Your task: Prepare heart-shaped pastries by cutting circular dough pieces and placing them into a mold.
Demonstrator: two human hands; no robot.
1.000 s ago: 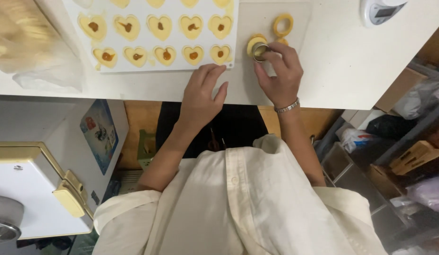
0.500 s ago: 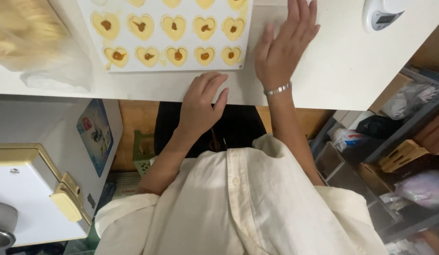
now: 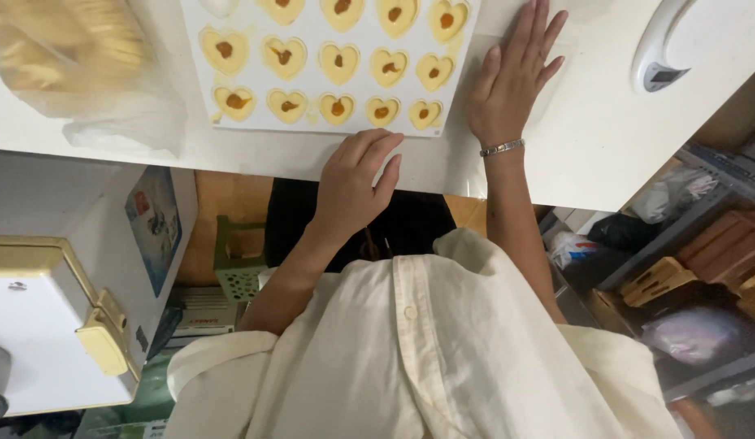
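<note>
Resting beside mould (image 3: 329,126): left hand (image 3: 353,183), seemingly touching.

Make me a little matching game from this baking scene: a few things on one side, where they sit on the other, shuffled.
Things:
1. left hand
2. right hand
3. white mould of heart shapes
4. clear plastic bag

Places:
A. far left on the counter
B. flat on the counter, right of the mould
C. at the counter's near edge, below the mould
D. between bag and right hand

Pairs: 1-C, 2-B, 3-D, 4-A
</note>
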